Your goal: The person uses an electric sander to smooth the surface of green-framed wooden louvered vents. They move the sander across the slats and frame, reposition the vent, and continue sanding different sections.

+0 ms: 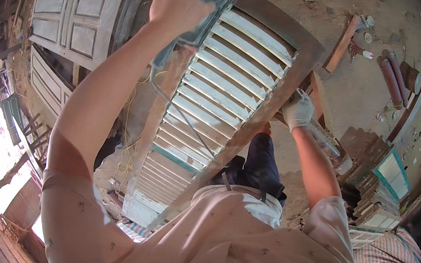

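A long louvred shutter [222, 87] lies slanting in front of me, its slats whitish and its frame brown and bare with traces of green paint. My left hand [182, 2] is wrapped round the grip of a dark, corded power sander [201, 25], which rests on the shutter's far left frame. A thin cord [185, 120] crosses above the slats. At the right side of the frame, my right hand [298, 110] wears a pale glove and grips the edge. Its fingertips are partly hidden there.
Panelled grey doors [78, 16] lean at the left. Yellow cable [131, 104] trails over the floor. A wooden beam [343, 42] and purplish rolls [394, 82] lie at right. Stacked shutters [390, 175] and a striped cloth [389, 259] stand near my right side.
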Demonstrator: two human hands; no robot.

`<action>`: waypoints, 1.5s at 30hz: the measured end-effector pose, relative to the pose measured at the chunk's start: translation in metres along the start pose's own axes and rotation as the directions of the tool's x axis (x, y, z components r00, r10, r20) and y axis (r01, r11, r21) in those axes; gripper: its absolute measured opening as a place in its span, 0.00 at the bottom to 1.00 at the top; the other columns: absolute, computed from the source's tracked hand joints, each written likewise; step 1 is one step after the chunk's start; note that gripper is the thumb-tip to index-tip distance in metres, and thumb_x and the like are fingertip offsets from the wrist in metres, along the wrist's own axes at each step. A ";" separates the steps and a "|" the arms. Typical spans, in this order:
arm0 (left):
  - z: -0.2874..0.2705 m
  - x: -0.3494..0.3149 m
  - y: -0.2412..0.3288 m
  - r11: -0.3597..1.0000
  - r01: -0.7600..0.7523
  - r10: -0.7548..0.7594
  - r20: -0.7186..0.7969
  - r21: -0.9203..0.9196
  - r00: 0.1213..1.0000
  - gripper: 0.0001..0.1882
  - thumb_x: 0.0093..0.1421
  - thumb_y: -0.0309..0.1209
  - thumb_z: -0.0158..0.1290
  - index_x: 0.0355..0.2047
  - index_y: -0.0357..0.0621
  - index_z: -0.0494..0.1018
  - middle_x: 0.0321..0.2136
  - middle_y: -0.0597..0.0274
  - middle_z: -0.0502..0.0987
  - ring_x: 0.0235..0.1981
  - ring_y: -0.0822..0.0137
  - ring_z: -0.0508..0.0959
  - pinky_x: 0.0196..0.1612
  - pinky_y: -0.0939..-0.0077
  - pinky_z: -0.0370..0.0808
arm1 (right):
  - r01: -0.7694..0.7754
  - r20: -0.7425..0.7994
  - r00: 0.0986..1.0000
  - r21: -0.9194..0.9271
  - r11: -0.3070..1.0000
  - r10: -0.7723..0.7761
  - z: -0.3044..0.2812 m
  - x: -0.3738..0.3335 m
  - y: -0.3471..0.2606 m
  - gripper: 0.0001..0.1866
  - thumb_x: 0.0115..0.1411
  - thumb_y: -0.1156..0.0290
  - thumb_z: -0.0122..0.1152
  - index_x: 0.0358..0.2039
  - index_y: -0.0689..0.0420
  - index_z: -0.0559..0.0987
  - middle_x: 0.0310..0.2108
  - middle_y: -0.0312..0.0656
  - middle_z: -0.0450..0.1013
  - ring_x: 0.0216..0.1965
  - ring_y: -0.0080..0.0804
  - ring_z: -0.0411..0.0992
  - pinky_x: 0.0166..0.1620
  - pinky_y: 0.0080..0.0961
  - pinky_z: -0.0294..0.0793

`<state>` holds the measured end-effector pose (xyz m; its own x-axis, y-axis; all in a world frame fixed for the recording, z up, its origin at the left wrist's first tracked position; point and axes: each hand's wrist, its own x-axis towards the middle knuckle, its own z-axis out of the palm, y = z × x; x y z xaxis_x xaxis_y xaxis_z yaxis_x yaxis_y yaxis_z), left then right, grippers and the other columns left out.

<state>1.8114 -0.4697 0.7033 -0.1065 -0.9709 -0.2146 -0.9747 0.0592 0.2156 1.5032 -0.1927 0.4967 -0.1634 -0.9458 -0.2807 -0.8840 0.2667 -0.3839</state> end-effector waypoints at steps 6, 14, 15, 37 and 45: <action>0.006 0.004 -0.004 0.999 -0.031 0.031 -0.032 0.008 0.999 0.40 0.55 0.47 0.70 0.68 0.57 0.72 0.52 0.46 0.86 0.54 0.41 0.85 0.60 0.49 0.81 | 0.022 0.000 1.000 -0.028 0.999 -0.022 -0.002 0.000 0.001 0.14 0.66 0.57 0.61 0.42 0.52 0.86 0.45 0.47 0.84 0.48 0.52 0.82 0.51 0.49 0.81; 0.004 -0.096 -0.048 0.996 0.059 -0.057 0.032 -0.071 0.998 0.38 0.56 0.43 0.71 0.66 0.57 0.72 0.51 0.45 0.85 0.53 0.40 0.85 0.58 0.50 0.81 | -0.006 0.007 1.000 -0.063 0.998 0.006 0.001 0.001 0.003 0.15 0.69 0.56 0.60 0.43 0.51 0.87 0.46 0.47 0.84 0.50 0.52 0.81 0.51 0.49 0.81; 0.005 -0.109 -0.054 0.995 0.059 -0.058 0.024 -0.075 0.998 0.38 0.55 0.42 0.71 0.66 0.57 0.71 0.51 0.45 0.85 0.53 0.40 0.85 0.57 0.49 0.81 | -0.010 0.006 1.000 -0.069 0.998 0.011 0.001 0.000 0.003 0.15 0.69 0.56 0.59 0.43 0.51 0.86 0.47 0.47 0.84 0.50 0.52 0.81 0.52 0.49 0.81; 0.021 -0.233 -0.123 0.994 0.056 -0.058 -0.013 -0.094 0.998 0.38 0.54 0.36 0.72 0.65 0.54 0.72 0.51 0.49 0.84 0.51 0.41 0.85 0.55 0.50 0.81 | -0.091 0.074 0.992 -0.173 0.981 0.105 0.008 0.001 0.008 0.18 0.69 0.54 0.59 0.49 0.48 0.88 0.51 0.44 0.84 0.52 0.52 0.82 0.52 0.48 0.81; 0.029 -0.317 -0.171 0.990 0.104 -0.108 -0.035 -0.101 0.994 0.38 0.52 0.34 0.72 0.64 0.50 0.72 0.53 0.48 0.83 0.52 0.43 0.85 0.53 0.53 0.84 | -0.070 0.054 0.995 -0.202 0.977 0.083 0.012 0.004 0.016 0.19 0.70 0.50 0.57 0.50 0.45 0.88 0.51 0.43 0.85 0.53 0.50 0.82 0.54 0.47 0.81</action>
<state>2.0061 -0.1653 0.7065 0.0059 -0.9791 -0.2034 -0.9557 -0.0653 0.2869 1.4942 -0.1896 0.4790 -0.2121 -0.9093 -0.3581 -0.9406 0.2894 -0.1775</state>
